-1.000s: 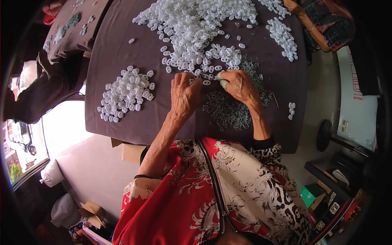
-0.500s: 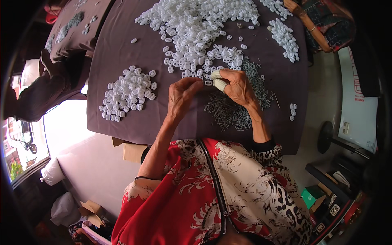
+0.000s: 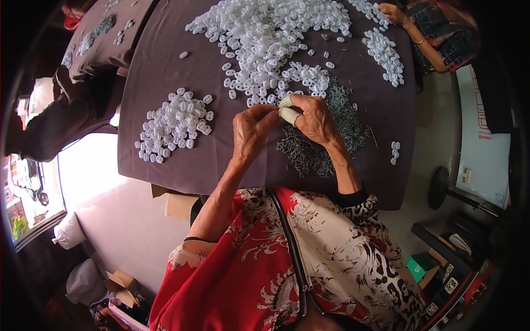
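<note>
My left hand (image 3: 251, 129) is closed in a pinch, thumb against forefinger. Its fingertips meet those of my right hand (image 3: 316, 118), which is also pinched and wears cream covers on two digits. Anything between the fingertips is too small or hidden to make out. Just beyond the hands spreads a large heap of small white oval plastic pieces (image 3: 256, 55) with holes. Under and beside my right hand lies a pile of small grey screws (image 3: 301, 151). To the left of my left hand sits a separate pile of white oval pieces (image 3: 174, 124).
A brown cloth covers the table (image 3: 221, 171). Several white pieces (image 3: 395, 151) lie near its right edge. At the far right, another person's hand (image 3: 393, 14) reaches a smaller white pile (image 3: 385, 58). A cardboard box (image 3: 182, 205) stands below the near edge.
My hands have come together; the left moved slightly right and the right slightly left. The other person's hand has shifted a little toward the white pieces.
</note>
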The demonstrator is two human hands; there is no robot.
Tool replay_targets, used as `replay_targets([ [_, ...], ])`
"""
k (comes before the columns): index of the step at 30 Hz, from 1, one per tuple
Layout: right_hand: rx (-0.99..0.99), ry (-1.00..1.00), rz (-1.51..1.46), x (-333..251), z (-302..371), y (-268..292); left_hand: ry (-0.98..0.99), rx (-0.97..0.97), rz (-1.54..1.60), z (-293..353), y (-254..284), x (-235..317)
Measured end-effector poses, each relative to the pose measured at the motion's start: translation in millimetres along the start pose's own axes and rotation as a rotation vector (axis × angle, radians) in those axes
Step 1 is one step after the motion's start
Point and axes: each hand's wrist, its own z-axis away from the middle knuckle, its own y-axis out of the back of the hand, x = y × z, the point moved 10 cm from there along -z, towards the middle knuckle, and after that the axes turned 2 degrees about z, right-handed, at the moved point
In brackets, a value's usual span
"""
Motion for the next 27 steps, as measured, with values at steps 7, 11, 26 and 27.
replay_targets([
  [7,-0.070,-0.081,-0.140,22,1,-12,0.091,-0.005,0.214,1,-2,-9],
  [11,-0.064,-0.126,-0.248,31,6,-19,0.175,-0.062,0.308,2,-6,-23],
  [26,0.033,-0.026,-0.182,22,11,-8,0.331,-0.112,0.500,7,-17,-36],
  [27,0.034,-0.025,-0.179,20,11,-6,0.320,-0.117,0.525,6,-18,-34],
])
